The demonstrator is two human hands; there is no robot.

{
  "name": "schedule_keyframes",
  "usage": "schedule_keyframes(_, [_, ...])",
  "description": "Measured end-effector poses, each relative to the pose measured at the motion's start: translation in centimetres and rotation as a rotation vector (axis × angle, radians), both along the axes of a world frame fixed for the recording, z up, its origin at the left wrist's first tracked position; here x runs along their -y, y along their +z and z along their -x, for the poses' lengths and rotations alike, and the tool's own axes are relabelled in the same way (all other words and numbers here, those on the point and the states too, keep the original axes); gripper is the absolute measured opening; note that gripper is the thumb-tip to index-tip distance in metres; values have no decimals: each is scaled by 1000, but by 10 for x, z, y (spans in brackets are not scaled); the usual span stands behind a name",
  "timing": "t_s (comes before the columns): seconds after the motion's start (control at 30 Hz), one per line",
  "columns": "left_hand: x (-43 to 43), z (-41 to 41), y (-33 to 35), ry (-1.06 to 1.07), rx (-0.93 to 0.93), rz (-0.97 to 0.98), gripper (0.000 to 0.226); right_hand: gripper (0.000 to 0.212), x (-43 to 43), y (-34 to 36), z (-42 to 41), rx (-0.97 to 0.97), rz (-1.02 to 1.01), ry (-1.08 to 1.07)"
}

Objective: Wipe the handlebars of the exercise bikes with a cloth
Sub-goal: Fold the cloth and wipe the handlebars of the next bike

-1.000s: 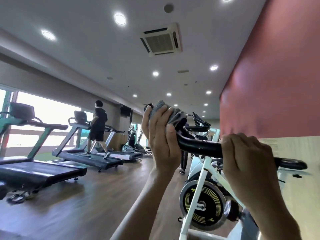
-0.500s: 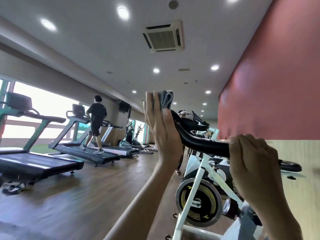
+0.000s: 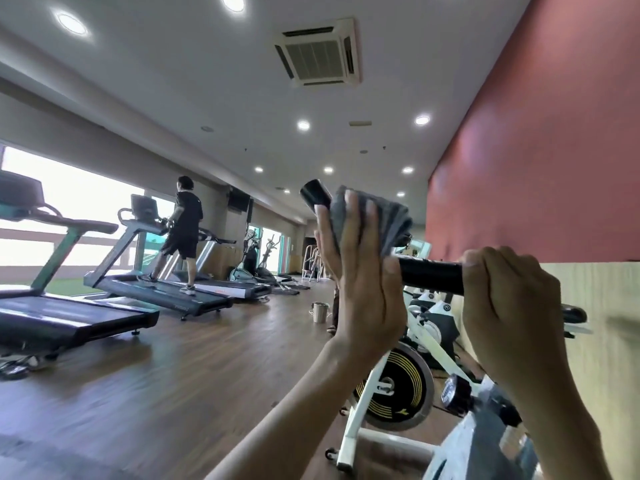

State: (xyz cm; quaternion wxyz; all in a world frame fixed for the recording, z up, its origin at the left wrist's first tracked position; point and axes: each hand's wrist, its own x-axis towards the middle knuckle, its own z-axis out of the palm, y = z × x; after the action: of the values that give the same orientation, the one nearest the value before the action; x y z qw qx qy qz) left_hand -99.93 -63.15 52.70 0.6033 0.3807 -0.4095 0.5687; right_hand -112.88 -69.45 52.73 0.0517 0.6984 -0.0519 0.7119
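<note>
A black handlebar (image 3: 431, 274) of a white exercise bike (image 3: 360, 403) runs across the right half of the view, its left horn rising to a round end cap (image 3: 314, 195). My left hand (image 3: 360, 282) presses a grey cloth (image 3: 388, 220) around that upturned horn, just below the cap, with the fingers stretched up over the cloth. My right hand (image 3: 509, 306) is wrapped around the bar further right. The bar's right end (image 3: 573, 314) pokes out beyond my right hand.
Treadmills (image 3: 69, 317) line the windows on the left, and a person (image 3: 183, 233) walks on one. More white bikes (image 3: 433, 310) stand behind mine along the red wall (image 3: 536, 150). A metal cup (image 3: 320, 311) sits on the wooden floor (image 3: 173, 393).
My left hand with the cloth has slid up and down the left horn of the handlebar; the end cap now shows above the cloth. My right hand has kept its hold.
</note>
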Motion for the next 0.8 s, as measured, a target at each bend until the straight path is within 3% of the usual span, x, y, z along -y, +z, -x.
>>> schedule_keyframes(0.1, [3,6,-19,312,233,-119,44,25,2,0,0,-16,16,30])
schedule_keyframes(0.13, [0,11,-20,329,248,-149,42,24,4,0,1,-30,25,47])
schedule_keyframes(0.43, [-48,5,18,431,160,-249,40,24,7,0,3,-59,29,131])
schedule_keyframes(0.63, [-43,53,13,617,90,-575,38,43,13,-1,16,-142,-78,344])
schedule_keyframes(0.73, [-64,56,25,477,96,-778,50,29,6,-1,18,-107,-139,394])
schedule_keyframes(0.8, [-83,52,31,316,142,-883,53,31,-4,-2,13,-91,-110,276])
